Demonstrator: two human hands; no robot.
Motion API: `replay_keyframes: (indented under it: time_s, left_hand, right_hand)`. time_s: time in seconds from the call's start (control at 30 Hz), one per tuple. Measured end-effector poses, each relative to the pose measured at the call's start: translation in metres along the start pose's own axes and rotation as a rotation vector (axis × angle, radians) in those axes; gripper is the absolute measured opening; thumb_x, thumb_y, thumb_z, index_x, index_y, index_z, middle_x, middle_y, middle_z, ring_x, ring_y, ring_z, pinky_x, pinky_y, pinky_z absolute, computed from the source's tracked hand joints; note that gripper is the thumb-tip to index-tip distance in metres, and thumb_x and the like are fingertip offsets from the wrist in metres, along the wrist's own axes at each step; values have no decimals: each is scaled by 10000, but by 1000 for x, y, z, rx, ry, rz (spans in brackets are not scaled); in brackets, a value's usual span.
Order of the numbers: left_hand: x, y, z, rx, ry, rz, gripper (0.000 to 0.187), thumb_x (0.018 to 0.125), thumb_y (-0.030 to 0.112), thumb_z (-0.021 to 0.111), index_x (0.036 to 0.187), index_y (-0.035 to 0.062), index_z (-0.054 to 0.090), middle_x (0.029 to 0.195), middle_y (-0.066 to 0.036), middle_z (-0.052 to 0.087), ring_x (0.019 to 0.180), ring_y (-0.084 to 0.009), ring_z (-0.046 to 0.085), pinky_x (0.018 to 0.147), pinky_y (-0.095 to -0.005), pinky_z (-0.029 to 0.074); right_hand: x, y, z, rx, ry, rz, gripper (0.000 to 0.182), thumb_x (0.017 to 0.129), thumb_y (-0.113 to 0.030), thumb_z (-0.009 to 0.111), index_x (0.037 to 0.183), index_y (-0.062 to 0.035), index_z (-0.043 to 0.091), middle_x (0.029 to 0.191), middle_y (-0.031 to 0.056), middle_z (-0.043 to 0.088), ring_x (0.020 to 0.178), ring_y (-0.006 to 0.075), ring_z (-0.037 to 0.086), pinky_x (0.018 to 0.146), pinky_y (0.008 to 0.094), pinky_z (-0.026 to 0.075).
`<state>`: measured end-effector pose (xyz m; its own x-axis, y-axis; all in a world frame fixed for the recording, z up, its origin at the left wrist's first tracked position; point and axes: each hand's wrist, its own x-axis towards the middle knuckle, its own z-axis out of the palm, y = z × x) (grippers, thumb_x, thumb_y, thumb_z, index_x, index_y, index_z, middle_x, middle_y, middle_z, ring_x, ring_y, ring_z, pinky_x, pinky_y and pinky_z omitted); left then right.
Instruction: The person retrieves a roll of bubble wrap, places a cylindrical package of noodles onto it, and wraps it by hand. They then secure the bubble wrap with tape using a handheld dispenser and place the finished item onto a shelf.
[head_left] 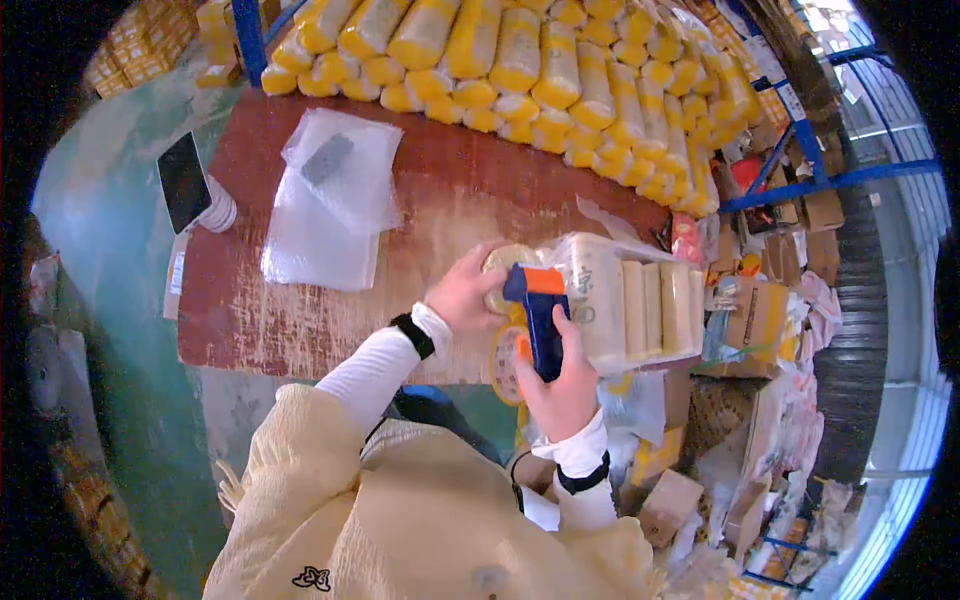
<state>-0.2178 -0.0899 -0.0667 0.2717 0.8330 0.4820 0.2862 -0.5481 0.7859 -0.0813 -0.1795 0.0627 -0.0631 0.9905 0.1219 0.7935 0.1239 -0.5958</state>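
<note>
My right hand (pixel 562 385) is closed around the handle of a blue and orange tape dispenser (pixel 545 325), held upright over the table's front edge. A yellowish tape roll (pixel 506 368) shows just left of its handle. My left hand (pixel 466 292) curls its fingers against a pale round piece (pixel 508 262) that looks like the end of a wrapped cylinder, partly hidden by the dispenser. Right beside both hands sits a clear plastic bag (pixel 592 300) with dark print, filled with several pale cylindrical packs (pixel 655 308).
A tall stack of yellow-ended wrapped cylinders (pixel 520 60) lines the back of the red-brown worktable (pixel 460 170). Clear plastic bags (pixel 335 215) lie flat at left, near a tablet (pixel 184 182) on a stand. Cardboard boxes (pixel 755 322) and loose plastic crowd the right side.
</note>
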Motion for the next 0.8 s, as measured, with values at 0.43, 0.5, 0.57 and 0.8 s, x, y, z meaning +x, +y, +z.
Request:
replay_keyframes:
  time_s: [0.43,0.5,0.57,0.8]
  left_hand:
    - [4,-1,1,-46,64,71,515,521,212,751,996,104,584,1242,-180,404,1107,-360,449,919,-409,400]
    - [6,0,2,-34,73,63,501,534,217,752,994,106,587,1239,-178,409,1102,-357,455,919,-410,400]
    - [8,0,2,-47,85,78,497,539,220,752,995,108,588,1238,-173,412,1098,-354,460,920,-411,398]
    - [28,-10,-10,16,205,-197,504,564,232,756,1026,104,600,1221,-174,424,1092,-338,470,904,-380,418]
  right_hand:
    - [-11,-1,-2,-95,-12,-103,607,748,-220,665,1236,13,388,893,199,597,740,320,603,654,358,480]
    - [-11,-1,-3,-44,6,-63,590,760,-216,660,1233,16,393,824,169,603,670,277,597,610,335,476]
    - [-11,-5,-8,62,-14,71,568,774,-211,653,1228,18,399,762,131,601,608,224,578,567,314,466]
    - [-47,9,-24,121,11,65,490,784,-131,626,1204,11,416,887,111,594,751,181,573,720,294,464]
